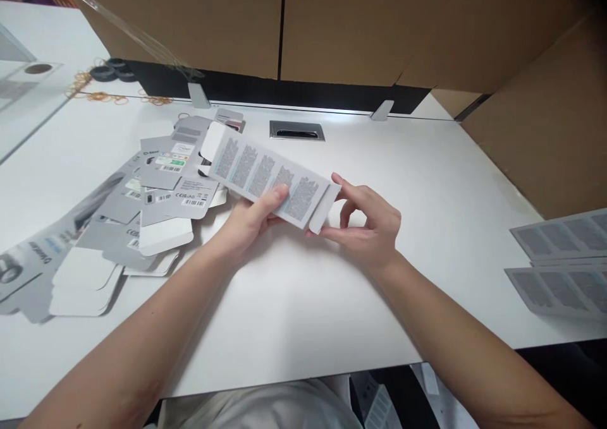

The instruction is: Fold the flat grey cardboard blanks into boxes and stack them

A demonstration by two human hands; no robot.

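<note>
A flat, unfolded grey carton (pixel 265 173) with blocks of small print is held above the white table (pixel 294 302), tilted from upper left to lower right. My left hand (pixel 251 220) grips it from below, thumb pressed on the printed face. My right hand (pixel 367 223) pinches the white end flap at the carton's lower right corner between thumb and fingers.
A loose pile of flat grey cartons (pixel 142 208) lies on the left. Two more printed cartons (pixel 564 265) lie at the right edge. Large brown cardboard boxes (pixel 370 24) wall the back and right. Rubber bands (pixel 95 91) and a cable slot (pixel 296 130) are farther back.
</note>
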